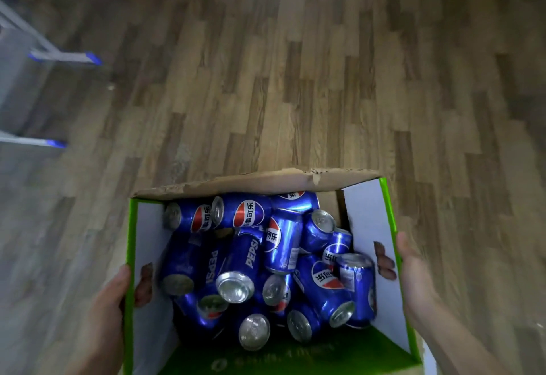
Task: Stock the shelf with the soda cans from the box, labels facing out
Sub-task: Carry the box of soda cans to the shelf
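Poking through the cut-out handle holes, fingers [384, 265] of the right hand [413, 280] curl into the box [366, 221] wall, pressed together side by side; the left hand [110, 300] does the same on the opposite wall, its fingertips showing inside at the hole. Both hands grip the box by these side handles, thumbs outside along the green edges. Box is held up over the wood floor [295, 64], not resting on it as far as I can tell.

Soda cans [251, 256] all sit inside the box, loose jumble, blue Pepsi, lying every which way, some ends-up, some sideways. None on a shelf yet; no shelf clearly in view, only blurred grey metal legs with blue tips [65, 57] at far left, can't tell what they belong to.

Handling, judged: load likely heavy if the cans are full, and it shifts as cans roll. Cardboard is thin, top flap [251, 181] torn and ragged, so handle holes could rip; supporting the bottom would be safer. Single cans are stiff, smooth, slippery, dent if dropped. Best grab: wrap round the cylinder's middle, topmost can first, then rotate so the logo faces out.
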